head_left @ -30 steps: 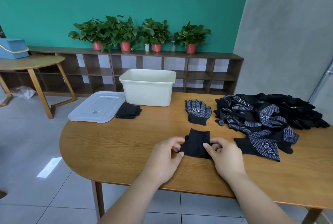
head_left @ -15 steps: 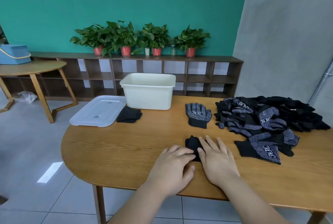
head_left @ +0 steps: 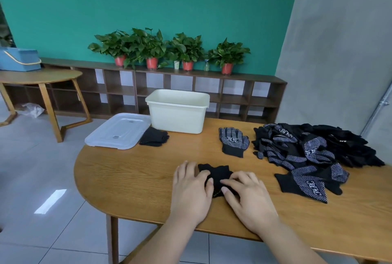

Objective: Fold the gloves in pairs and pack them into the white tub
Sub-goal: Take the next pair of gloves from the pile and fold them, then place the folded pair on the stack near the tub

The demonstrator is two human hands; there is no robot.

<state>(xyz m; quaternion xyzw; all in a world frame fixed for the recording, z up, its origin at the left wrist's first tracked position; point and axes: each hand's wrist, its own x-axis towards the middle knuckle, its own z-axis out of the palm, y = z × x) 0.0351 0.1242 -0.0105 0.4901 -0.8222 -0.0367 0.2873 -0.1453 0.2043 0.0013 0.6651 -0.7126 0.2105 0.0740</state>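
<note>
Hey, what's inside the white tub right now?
Of the tub, only the rim and bare inner far wall show. Its near wall hides the bottom, so any gloves packed inside cannot be seen. The lid lies off, beside it.

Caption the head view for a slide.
Left hand and right hand fold black gloves on the table; white tub and glove pile beyond.

The left hand (head_left: pixel 191 191) and the right hand (head_left: pixel 248 198), in the lower middle of the frame, are bare, with short, plain fingernails. The left forearm (head_left: pixel 161 242) and the right forearm (head_left: pixel 288 244) are bare too, uncovered from wrist down to the bottom edge of the frame.
</note>
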